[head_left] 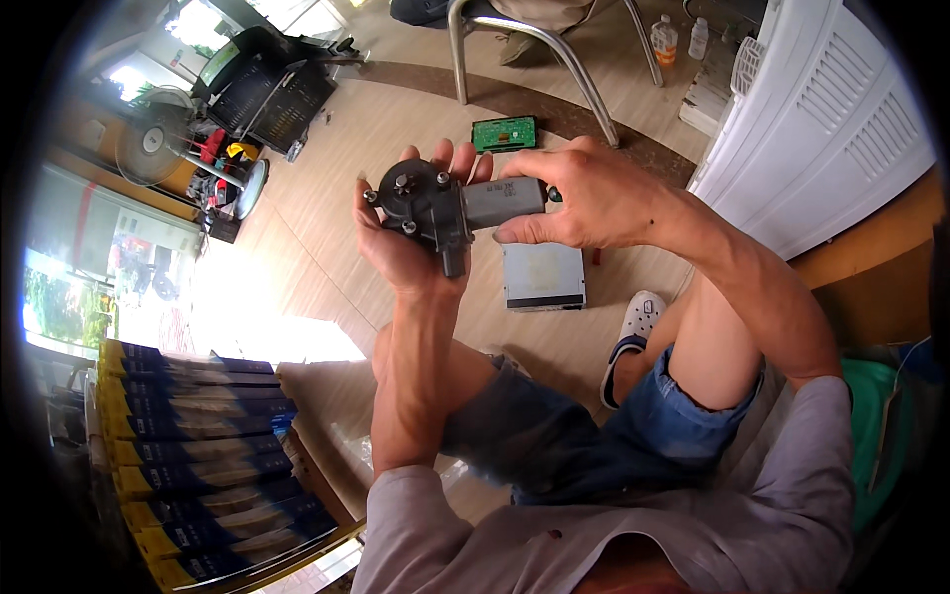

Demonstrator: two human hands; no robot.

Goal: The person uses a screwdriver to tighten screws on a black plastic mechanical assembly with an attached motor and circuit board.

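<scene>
I hold a geared electric motor point(503, 201) up above the floor, between both hands. Its round black gear housing point(422, 206), with several metal studs, rests in the palm of my left hand point(398, 259), whose fingers curl up behind it. Gripping the far end of the silver motor can, my right hand point(601, 198) has its thumb below and its fingers above. On the floor beyond lies a green circuit board point(505, 135). Nearer, below my right hand, sits a flat silver metal box point(544, 274), possibly a disc drive.
Stacked blue and yellow boxes point(213, 455) stand at the lower left. A fan point(152, 139) and a black crate point(282, 104) are at the upper left. A metal-legged chair point(534, 30) stands ahead, with bottles point(664, 42) to its right. A white slatted panel point(821, 109) leans on the right.
</scene>
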